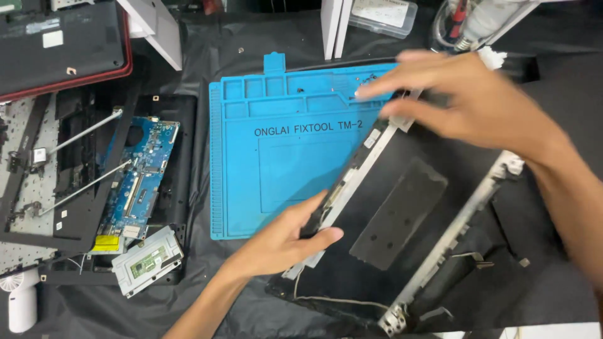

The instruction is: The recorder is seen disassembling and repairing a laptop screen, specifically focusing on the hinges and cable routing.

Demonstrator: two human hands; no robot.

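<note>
A black laptop screen panel (402, 213) with metal side brackets lies tilted across the right half of a blue repair mat (282, 157). My left hand (282, 242) grips the panel's lower left edge, thumb on top. My right hand (465, 100) reaches over the panel's top edge, blurred, fingers spread and touching the upper corner near the mat's small compartments. A thin cable (333, 300) trails from the panel's bottom edge.
At the left lies an opened laptop base with a blue circuit board (141, 179) and a metal-cased drive (147, 260). A closed dark laptop (59, 44) sits at the top left. White stands (333, 25) and a clear plastic box (383, 16) line the back.
</note>
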